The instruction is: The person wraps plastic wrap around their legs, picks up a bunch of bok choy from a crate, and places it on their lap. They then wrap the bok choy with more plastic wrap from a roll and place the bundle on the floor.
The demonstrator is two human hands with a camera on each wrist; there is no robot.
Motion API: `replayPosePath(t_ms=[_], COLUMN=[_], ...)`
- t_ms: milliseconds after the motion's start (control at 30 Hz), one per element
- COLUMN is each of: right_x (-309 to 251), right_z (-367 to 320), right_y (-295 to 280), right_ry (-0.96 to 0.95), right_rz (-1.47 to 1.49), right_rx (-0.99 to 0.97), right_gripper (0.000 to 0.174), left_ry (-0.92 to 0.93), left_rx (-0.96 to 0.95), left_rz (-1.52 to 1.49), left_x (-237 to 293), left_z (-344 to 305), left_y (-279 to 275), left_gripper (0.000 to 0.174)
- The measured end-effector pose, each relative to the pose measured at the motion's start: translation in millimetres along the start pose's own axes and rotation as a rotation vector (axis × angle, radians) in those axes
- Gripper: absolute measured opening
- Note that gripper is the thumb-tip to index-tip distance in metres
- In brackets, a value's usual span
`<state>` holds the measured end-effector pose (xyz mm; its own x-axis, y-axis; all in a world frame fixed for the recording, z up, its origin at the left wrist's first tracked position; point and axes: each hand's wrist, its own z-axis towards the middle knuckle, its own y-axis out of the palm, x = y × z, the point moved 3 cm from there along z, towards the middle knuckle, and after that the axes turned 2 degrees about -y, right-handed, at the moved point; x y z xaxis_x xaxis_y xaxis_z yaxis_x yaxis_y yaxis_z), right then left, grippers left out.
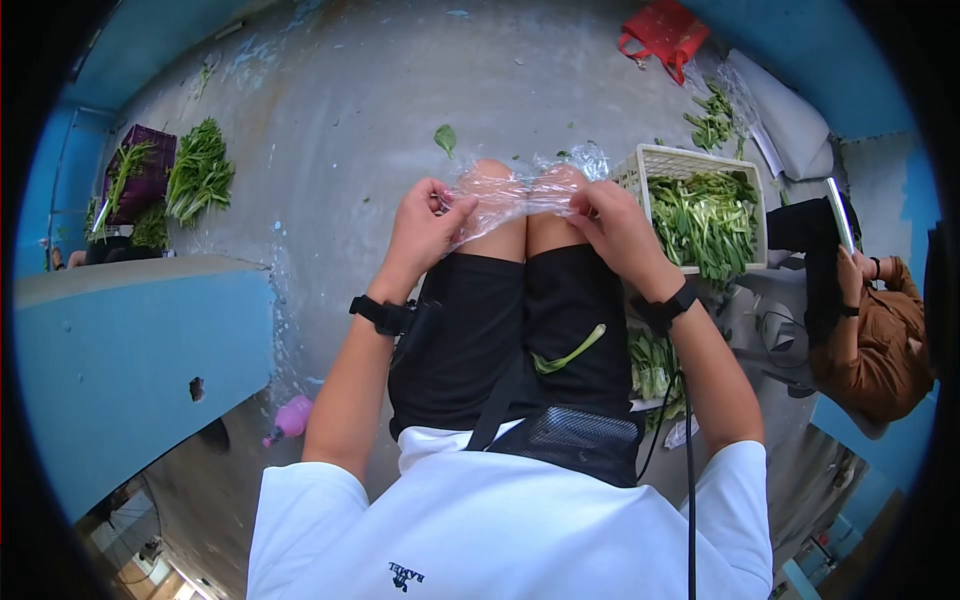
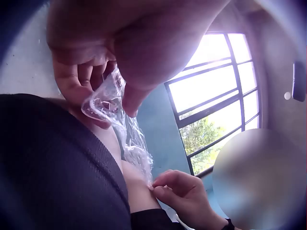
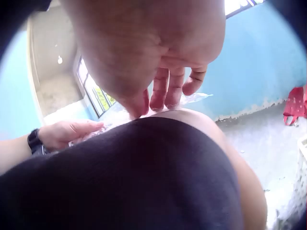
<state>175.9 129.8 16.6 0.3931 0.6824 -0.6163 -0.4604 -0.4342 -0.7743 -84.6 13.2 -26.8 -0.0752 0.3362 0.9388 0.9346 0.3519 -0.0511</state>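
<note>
A clear plastic bag (image 1: pixel 492 197) lies stretched across the person's knees, wrinkled and see-through. Its left end is pinched between thumb and fingers of my left hand (image 1: pixel 428 222); in the left wrist view a fold of the plastic (image 2: pixel 103 103) shows between them. My right hand (image 1: pixel 618 228) pinches the other end, fingertips down close to the knee in the right wrist view. A single green stalk with a pale end (image 1: pixel 570 352) rests on the black shorts over the right thigh.
At my right stands a white crate (image 1: pixel 760 215) heaped with leafy greens, more greens (image 1: pixel 652 362) below it. A seated person in brown (image 1: pixel 880 340) is farther right. A red bag (image 1: pixel 665 38) lies ahead. Greens (image 1: pixel 200 170) and a purple crate (image 1: pixel 150 165) stand left, beyond a blue ledge (image 1: pixel 150 350).
</note>
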Motion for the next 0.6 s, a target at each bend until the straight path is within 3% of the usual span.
replayPosePath(t_ms=[100,167,367,467,600], right_x=[-4.2,-9.3,-22.1,-28.3,-18.0], right_z=[1.7,-2.6,-18.6,-29.5,-35.0], right_y=[-3.6,-3.9,-13.8,-23.5,-24.0], right_ry=[0.154,-0.185,-0.259,-0.266,-0.241], right_rz=[0.099,-0.239,-0.365,-0.428,-0.255], right_rx=[-0.012,-0.070,-0.103,-0.167,-0.174], right_gripper=[0.017,0.016,0.017,0.018,0.015], left_ry=[-0.062,-0.110,-0.012,0.082,0.091], left_rx=[0.014,0.050,0.160,0.235,0.278], left_rz=[0.034,0.075,0.187,0.383,0.616], left_x=[-0.7,-4.0,-17.0,-17.8,1.6], left_z=[1.8,2.4,7.0,10.4,1.4], left_y=[0.9,1.2,-0.2,-3.5,11.2], left_gripper=[0.026,0.028,0.030,0.034,0.042])
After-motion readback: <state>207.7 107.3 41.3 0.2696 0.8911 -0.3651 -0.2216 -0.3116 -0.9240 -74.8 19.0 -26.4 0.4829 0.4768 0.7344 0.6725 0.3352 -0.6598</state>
